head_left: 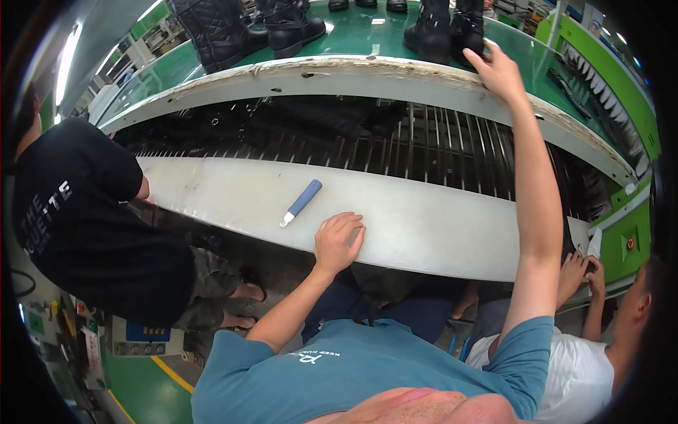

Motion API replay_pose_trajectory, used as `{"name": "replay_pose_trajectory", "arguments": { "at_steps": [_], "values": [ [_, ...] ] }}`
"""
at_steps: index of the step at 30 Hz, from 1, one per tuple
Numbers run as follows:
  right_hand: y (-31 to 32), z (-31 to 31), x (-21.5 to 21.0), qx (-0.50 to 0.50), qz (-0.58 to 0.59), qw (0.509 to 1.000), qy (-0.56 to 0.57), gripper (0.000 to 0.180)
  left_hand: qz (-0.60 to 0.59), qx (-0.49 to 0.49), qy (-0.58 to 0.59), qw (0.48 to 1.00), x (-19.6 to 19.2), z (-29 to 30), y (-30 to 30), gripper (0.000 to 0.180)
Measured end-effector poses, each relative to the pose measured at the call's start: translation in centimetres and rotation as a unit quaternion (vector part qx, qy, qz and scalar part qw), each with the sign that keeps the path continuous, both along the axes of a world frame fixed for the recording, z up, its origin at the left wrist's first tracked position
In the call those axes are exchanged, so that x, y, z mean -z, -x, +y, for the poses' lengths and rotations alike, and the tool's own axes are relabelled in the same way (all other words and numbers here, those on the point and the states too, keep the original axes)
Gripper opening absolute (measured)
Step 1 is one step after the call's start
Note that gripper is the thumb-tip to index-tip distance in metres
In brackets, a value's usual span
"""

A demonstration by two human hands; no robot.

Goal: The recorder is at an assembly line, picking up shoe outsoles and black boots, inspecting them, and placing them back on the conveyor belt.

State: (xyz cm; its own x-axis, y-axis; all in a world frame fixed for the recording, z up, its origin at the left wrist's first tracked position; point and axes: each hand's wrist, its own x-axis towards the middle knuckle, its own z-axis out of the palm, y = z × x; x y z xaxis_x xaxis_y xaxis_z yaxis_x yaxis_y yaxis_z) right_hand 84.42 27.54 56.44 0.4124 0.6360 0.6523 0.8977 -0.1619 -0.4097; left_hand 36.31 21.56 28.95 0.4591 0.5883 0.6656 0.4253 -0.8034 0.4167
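On the pale work shelf, my left hand lies with its fingers loosely bent, holding nothing. A blue-handled knife-like hand tool with a pale tip lies just beyond it, untouched. My right arm stretches far forward over the raised conveyor edge. At its end, my right hand has thumb and fingers apart beside the foot of a black boot; I cannot tell whether it touches the boot. Another black boot stands just left of that one, on the green belt.
More black boots stand at the belt's far left. Metal rods and dark material lie under its worn rim. A person in black stands at left, one in white at right, near a green machine panel.
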Motion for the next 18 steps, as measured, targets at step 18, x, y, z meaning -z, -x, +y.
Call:
{"name": "replay_pose_trajectory", "arguments": {
  "at_steps": [18],
  "values": [
    [-37.9,-19.4,-1.8,0.375,0.035,0.907,0.189,0.077,0.032,0.005,-0.005,0.999,-0.2,0.1,-2.1,0.011]
  ]
}}
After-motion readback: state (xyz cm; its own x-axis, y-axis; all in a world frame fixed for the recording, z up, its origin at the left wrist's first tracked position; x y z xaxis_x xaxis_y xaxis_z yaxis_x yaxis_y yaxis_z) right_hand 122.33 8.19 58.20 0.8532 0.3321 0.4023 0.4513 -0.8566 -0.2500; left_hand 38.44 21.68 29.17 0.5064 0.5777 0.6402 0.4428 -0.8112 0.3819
